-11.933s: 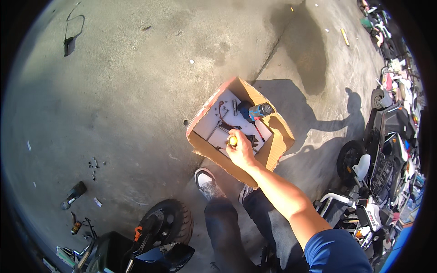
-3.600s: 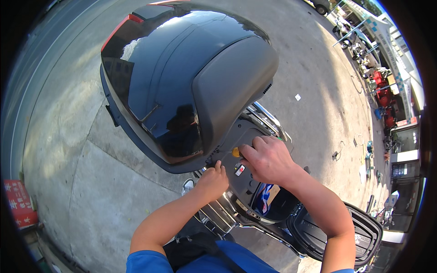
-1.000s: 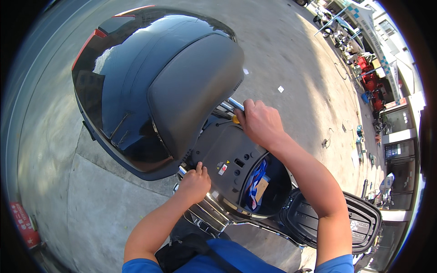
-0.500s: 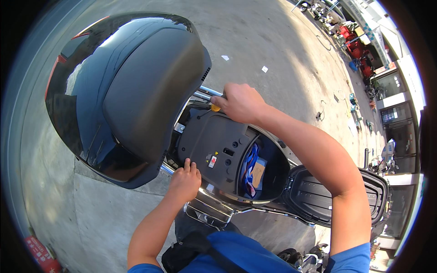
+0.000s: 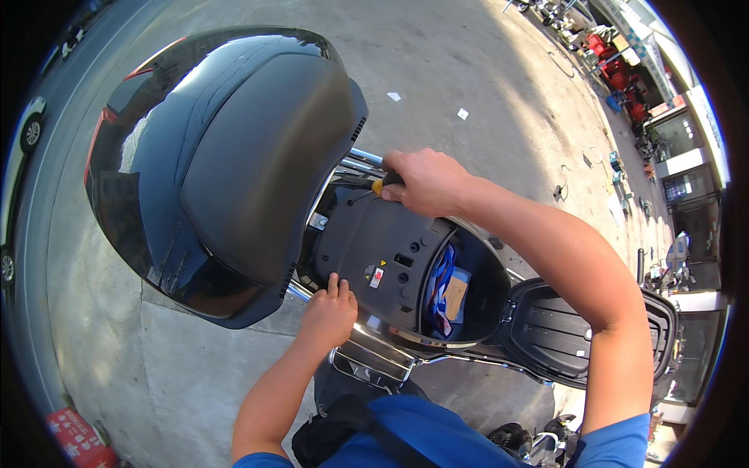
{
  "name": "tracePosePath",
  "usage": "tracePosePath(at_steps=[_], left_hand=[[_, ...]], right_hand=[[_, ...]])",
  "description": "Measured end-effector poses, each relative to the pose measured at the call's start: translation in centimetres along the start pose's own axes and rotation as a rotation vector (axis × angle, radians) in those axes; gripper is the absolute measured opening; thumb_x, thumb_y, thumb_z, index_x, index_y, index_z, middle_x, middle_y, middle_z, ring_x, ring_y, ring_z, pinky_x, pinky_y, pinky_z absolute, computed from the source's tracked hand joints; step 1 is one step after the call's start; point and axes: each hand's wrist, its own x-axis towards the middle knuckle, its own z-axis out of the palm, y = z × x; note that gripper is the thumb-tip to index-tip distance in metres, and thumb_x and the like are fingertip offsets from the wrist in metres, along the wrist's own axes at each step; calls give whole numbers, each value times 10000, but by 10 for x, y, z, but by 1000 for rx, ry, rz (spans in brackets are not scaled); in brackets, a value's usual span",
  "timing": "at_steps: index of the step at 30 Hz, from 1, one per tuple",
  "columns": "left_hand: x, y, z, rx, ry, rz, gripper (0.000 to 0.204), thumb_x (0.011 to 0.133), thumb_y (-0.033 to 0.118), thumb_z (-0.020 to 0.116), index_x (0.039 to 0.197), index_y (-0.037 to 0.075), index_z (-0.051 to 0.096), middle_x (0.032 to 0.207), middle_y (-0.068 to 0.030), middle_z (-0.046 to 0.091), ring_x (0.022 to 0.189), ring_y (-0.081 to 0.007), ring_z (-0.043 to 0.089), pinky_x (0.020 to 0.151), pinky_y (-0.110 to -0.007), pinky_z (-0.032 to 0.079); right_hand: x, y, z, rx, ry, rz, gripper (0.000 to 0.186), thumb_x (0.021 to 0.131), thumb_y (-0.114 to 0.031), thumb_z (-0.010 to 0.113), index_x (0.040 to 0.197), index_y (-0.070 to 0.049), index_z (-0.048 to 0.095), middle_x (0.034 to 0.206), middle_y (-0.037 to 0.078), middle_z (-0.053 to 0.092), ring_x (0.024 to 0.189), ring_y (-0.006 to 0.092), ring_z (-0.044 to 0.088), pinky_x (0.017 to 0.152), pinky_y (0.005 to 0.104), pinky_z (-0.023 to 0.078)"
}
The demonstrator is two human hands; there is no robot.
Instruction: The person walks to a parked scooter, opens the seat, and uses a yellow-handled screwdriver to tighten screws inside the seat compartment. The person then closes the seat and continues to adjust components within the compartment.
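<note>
Presently catalogued, from the held tool outward:

Yellow-and-black-handled screwdriver: clasped in right hand, fist fully closed round the grip; thin shaft pointing left and slightly down from the knuckles, long axis roughly level across the frame, tip lost in shadow at the far rim of the dark grey plastic under-seat tub, just below the chrome rear grab rail. Contact with any screw not discernible.

Left hand: nothing visibly held, fingers bent, tips pressed on the near rim of the same tub beside the lower chrome rail. Well apart from the tool, on the opposite edge; right hand alone at the work point.

Tub interior: blue-and-white cloth or bag with a small tan cardboard packet in the open well; small red-and-white sticker on the flat panel.

Large glossy black top case with matte grey backrest pad: mounted directly left of the tub, overhanging it.

Black hinged scooter seat: swung open at right.

Surroundings: sunlit grey concrete pavement with paper scraps; parked vehicles along the far edge.
</note>
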Motion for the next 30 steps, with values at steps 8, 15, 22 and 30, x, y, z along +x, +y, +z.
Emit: tracePosePath(at_steps=[8,15,22,30], left_hand=[[2,-4,-16,-85,-141,10,506,909,185,708,1349,-65,693,1561,-272,570,1503,-439,511,1075,-473,554],[54,-46,-36,-379,301,-290,815,914,427,827,1488,-67,525,1562,-266,504,1513,-408,445,1221,-513,421],[130,-49,-10,-213,189,-596,842,968,383,772,1591,-26,379,1646,-212,411,1539,-366,399,1098,-699,478],[132,-56,3,-234,260,-521,721,964,332,783,1522,6,465,1552,-180,520,1511,-392,414,1074,-716,476]], right_hand=[[1,-4,3,-248,45,-115,305,1015,-336,697,1042,-36,746,1002,216,775,968,388,764,802,500,595],[3,-12,-1,-177,-20,-89,310,993,-332,723,1097,-40,743,955,199,789,923,408,776,809,506,615],[4,-10,3,-181,-32,-175,307,977,-319,728,1109,-43,750,986,189,794,948,396,782,822,494,623],[5,-2,6,-299,218,-545,271,937,-275,741,1077,-42,746,948,193,781,909,389,779,785,498,617]])
